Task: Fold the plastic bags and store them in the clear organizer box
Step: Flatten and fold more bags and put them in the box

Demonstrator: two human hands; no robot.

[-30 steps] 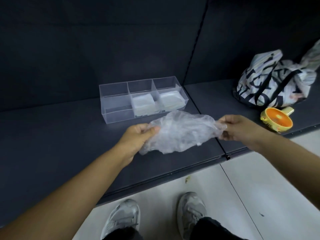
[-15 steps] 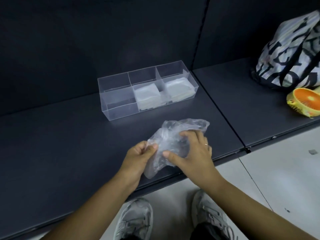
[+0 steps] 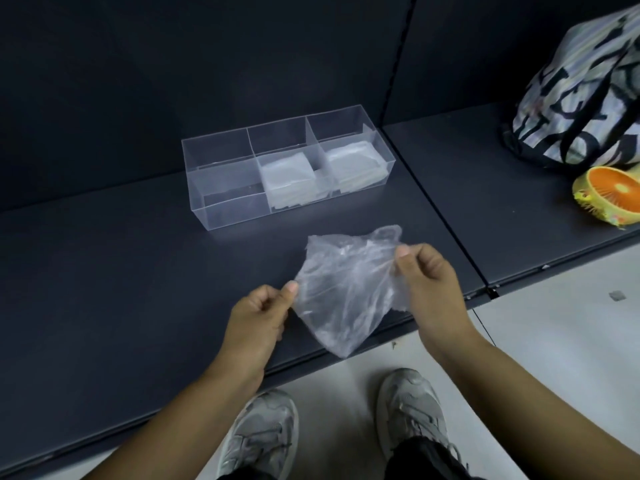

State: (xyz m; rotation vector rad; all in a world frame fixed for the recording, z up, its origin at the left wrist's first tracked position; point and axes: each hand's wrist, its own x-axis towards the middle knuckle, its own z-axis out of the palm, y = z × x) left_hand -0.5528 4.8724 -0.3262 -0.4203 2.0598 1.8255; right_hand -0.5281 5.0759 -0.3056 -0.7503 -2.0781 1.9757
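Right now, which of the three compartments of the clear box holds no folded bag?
The left compartment: only the dark shelf shows through it. The middle compartment and the right compartment each hold folded bags.

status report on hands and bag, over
Left grip and right grip both pinching the plastic bag, crumpled, over the shelf edge. Organizer box: left compartment empty, others hold folded bags. Nothing between bag and box.

Dark shelf [image 3: 104, 271], clear organizer box [image 3: 228, 209] on it; patterned bag [image 3: 581, 98], orange fan [image 3: 609, 192] right
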